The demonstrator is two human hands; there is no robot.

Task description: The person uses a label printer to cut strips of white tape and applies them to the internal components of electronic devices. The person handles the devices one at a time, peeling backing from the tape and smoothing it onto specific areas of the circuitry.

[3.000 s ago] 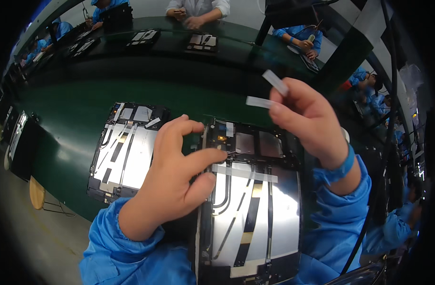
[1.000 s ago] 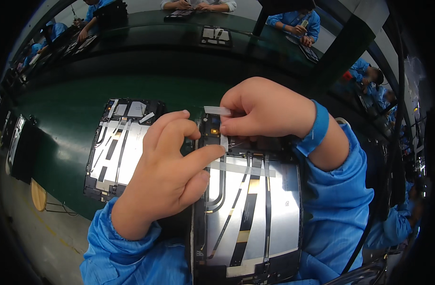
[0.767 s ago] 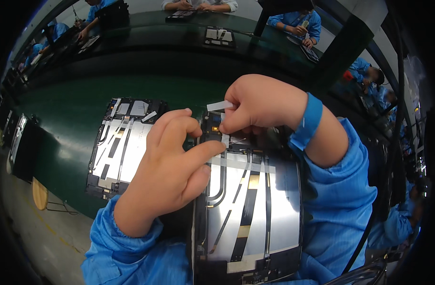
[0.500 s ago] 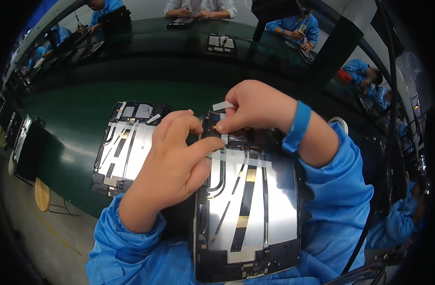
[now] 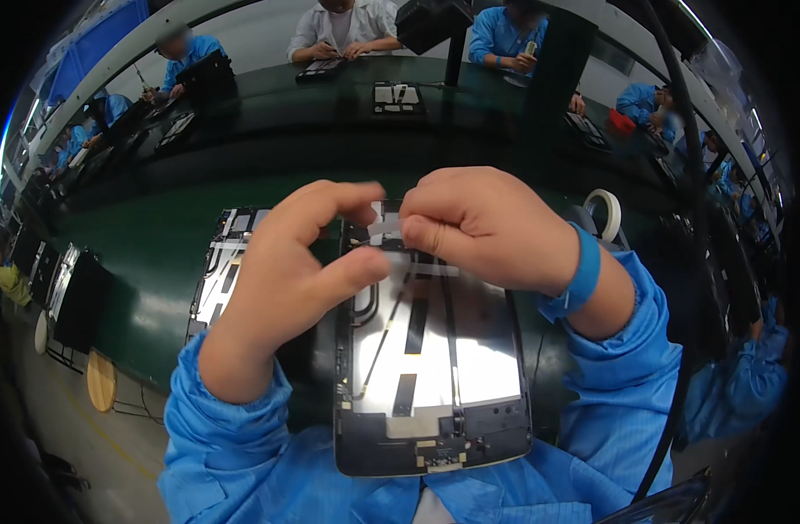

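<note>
Tape strip (image 5: 384, 229), small, translucent, now lifted off open silver-backed tablet chassis (image 5: 431, 349); left hand (image 5: 286, 279) and right hand (image 5: 483, 227) fingers both pinching it, not yet stuck.

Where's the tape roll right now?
The white tape roll sits on the green table at upper right of the head view, just beyond the right hand.

Both forearms, in blue sleeves, rise from the lower edge and meet at centre. The left hand (image 5: 282, 279) curls, forefinger and thumb arched toward each other. The right hand (image 5: 483, 227) is knuckles-up, fingertips pinched together, a blue band at its wrist.
</note>
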